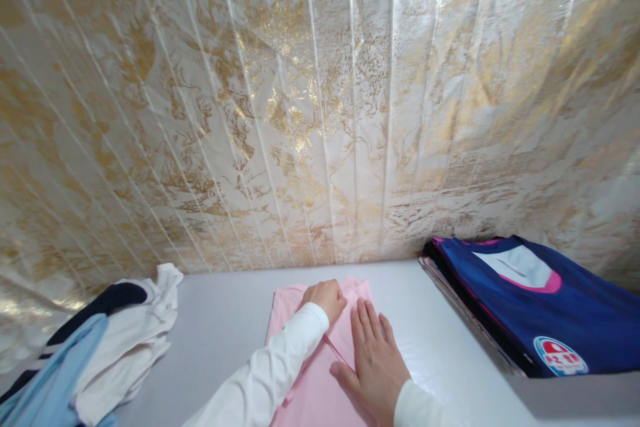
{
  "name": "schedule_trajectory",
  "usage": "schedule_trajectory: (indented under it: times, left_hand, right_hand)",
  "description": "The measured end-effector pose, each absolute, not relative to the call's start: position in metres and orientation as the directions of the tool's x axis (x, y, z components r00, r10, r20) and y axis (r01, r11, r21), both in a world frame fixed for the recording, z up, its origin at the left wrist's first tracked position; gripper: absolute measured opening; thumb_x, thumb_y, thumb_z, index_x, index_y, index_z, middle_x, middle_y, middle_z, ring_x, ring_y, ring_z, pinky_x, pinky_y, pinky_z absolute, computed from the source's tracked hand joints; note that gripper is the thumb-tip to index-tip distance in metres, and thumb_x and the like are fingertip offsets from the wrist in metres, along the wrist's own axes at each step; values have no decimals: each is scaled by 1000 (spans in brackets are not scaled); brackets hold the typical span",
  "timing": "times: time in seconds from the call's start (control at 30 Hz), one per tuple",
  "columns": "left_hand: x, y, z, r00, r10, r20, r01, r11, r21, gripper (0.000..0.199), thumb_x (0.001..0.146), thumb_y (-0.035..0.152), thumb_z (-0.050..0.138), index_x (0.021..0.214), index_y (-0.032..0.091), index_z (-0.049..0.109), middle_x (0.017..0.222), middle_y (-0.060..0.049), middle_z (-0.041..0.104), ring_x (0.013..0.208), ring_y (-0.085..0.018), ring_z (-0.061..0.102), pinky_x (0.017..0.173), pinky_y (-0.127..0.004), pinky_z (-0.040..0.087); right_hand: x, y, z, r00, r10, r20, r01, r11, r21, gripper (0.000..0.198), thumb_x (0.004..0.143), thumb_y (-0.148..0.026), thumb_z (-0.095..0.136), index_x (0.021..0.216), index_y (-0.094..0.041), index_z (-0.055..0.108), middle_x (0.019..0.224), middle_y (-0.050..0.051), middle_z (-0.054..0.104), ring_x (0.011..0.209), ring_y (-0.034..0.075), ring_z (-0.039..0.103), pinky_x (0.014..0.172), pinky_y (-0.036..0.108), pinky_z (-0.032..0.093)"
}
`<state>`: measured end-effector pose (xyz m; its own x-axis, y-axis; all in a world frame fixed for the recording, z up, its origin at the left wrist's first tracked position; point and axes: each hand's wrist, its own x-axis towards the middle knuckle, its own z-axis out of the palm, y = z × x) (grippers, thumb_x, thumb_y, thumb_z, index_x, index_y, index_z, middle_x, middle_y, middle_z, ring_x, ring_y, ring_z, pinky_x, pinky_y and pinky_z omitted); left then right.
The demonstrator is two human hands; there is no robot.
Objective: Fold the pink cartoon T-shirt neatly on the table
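Note:
A pink garment (pixel 287 310) lies partly folded on the white surface in front of me, and its lower part runs out of the bottom of the view. My left hand (pixel 325 299) is closed near the garment's far end, its fingers curled down onto the pink fabric. Just to the right, my right hand (pixel 374 357) rests flat on the garment with the fingers stretched out and the thumb apart. A fold edge runs through the fabric between the two hands. White sleeves cover both forearms.
On the right stands a stack of folded clothes, topped by a dark blue shirt (pixel 493 310) with a round badge. Loose clothes lie in a heap at the left: a white garment (pixel 133 343), a light blue one (pixel 70 363) and a dark one. A gold-patterned curtain (pixel 300 113) hangs behind.

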<state>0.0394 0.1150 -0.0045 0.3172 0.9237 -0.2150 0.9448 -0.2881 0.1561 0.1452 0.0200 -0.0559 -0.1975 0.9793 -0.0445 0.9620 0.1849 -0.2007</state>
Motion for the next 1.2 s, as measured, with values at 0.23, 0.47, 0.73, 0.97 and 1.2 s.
schedule_trajectory:
  times: [0.23,0.47,0.73,0.97,1.2]
  left_hand:
    - [27,114,-10,339,906,-254,939,-307,157,24,91,34,57,107,16,58,107,-6,59,94,-20,60,81,-39,50]
    - [21,103,-9,331,937,-113,942,-322,91,16,91,26,56,100,14,60,94,-5,63,91,-21,61,86,-44,44]
    - [26,88,-12,709,696,113,682,-718,139,34,88,9,46,116,25,53,127,-2,54,118,-17,47,95,-31,34]
    - [17,104,-35,816,565,124,548,-824,143,41,98,24,29,139,21,33,142,-3,42,132,-16,31,103,-36,27]
    - [2,118,-45,830,551,88,550,-834,34,45,99,38,29,141,23,30,150,-5,23,139,-19,15,106,-42,18]
  right_hand:
    - [144,20,-52,-190,980,-61,964,175,-198,90,83,-65,33,143,0,18,148,20,5,138,36,1,110,56,9]
    - [145,21,-56,-198,979,-48,962,184,-203,91,83,-67,32,143,0,19,149,20,6,138,36,1,111,56,8]
    - [147,21,-61,-216,975,46,952,220,-212,84,84,-67,30,143,-7,29,149,20,19,139,37,10,110,56,10]
    - [150,23,-71,-222,973,65,949,231,-217,86,82,-71,30,142,-9,32,151,20,11,139,36,4,110,55,8]
    - [150,23,-71,-220,975,30,949,222,-224,88,82,-71,28,144,-8,26,150,21,8,139,35,1,109,56,7]
